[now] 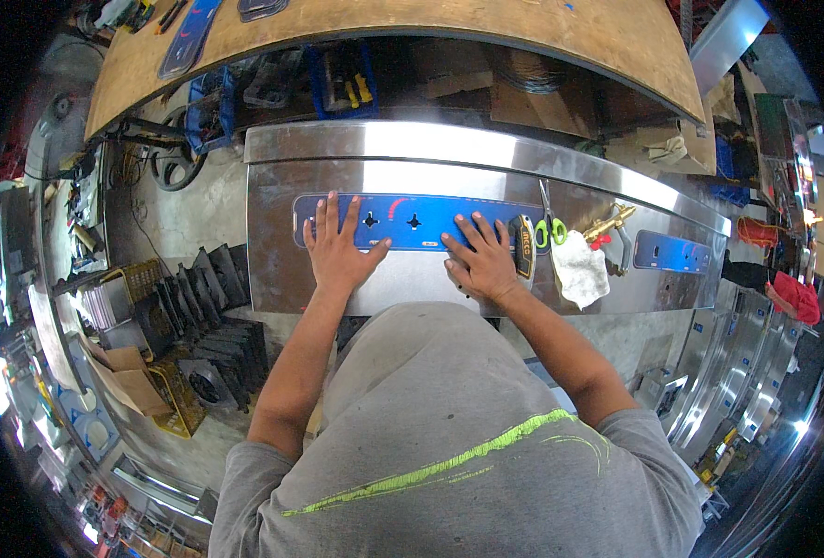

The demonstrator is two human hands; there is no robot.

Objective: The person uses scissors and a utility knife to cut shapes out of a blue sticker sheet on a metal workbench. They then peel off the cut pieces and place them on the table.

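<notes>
The single view is taken from the wearer's head, by the left one of two fisheye cameras. It looks steeply down from the near side of the metal counter (402, 281), facing forward across it, upright and unmirrored. Nearest the lens, the wearer's grey shirt (468, 409) fills the lower middle, on the near side of the counter. The counter sits at middle range, visible along its full length, its straight edges bowed. The wooden table (412, 20) beyond the counter is farther off and cut by the upper border. Coverage reaches the floor (216, 200) left of the counter and ends in a dark curved rim
</notes>
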